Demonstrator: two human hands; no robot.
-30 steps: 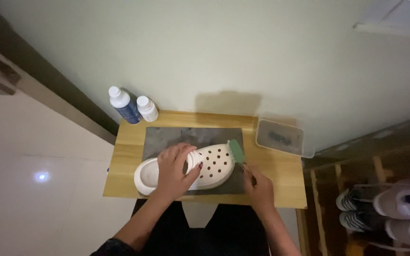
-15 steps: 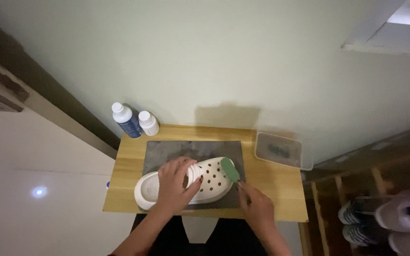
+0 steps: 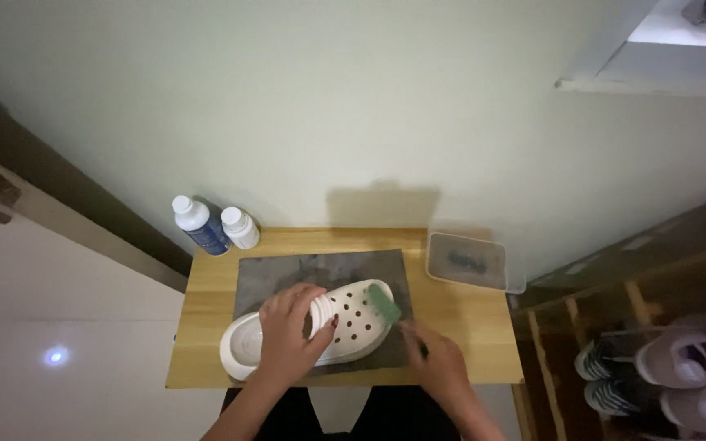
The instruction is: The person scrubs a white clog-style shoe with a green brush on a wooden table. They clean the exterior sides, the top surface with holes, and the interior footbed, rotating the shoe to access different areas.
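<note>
Both hands are working over a white perforated foam clog (image 3: 320, 335): the left hand (image 3: 289, 336) is lying spread across its middle, pressing it down, while the right hand (image 3: 436, 365) is closing around the handle of a green-headed scrubbing brush (image 3: 385, 303) whose head is touching the clog's toe. The clog is lying on its side on a dark grey mat (image 3: 320, 273) on the small wooden table (image 3: 206, 327), its toe pointing toward the right hand.

Compared with half a second ago, the brush head is sitting at nearly the same spot on the toe, the left hand is covering the same part, and the clog has not shifted on the mat; a second ago the brush was slightly farther out past the toe.

Beyond the left hand, two white-capped plastic bottles (image 3: 216, 224) are standing together; beyond the right, a clear rectangular plastic container (image 3: 469, 263) is resting.
</note>
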